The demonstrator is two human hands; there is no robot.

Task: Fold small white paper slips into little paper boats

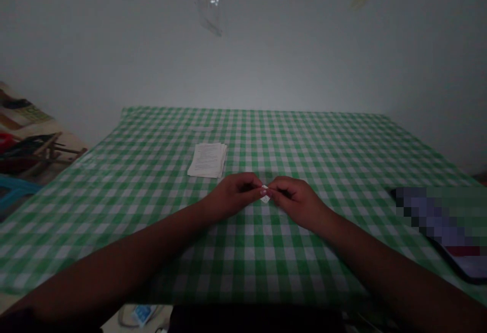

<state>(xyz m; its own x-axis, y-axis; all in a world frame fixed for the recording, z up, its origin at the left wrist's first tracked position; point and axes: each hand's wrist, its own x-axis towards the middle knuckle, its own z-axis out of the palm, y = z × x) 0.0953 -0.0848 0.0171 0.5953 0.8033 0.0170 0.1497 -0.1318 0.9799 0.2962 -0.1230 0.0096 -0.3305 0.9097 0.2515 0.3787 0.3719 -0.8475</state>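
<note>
A small piece of white paper (265,199) is pinched between my two hands, just over the checked cloth near the middle of the table. My left hand (235,193) grips its left side with thumb and forefinger. From the right, my right hand (294,197) closes on the same piece, and the fingertips of both hands nearly meet. Most of the paper is hidden behind my fingers, so its folds cannot be made out. Beyond my left hand lies a stack of printed paper sheets (207,160), its edges slightly uneven.
A green and white checked tablecloth (304,145) covers the table. At the right edge lies a dark-framed device, partly blurred out (437,226). A thin white strip (201,128) rests behind the stack. A blue stool (17,191) stands left, and a pale wall (266,48) rises behind.
</note>
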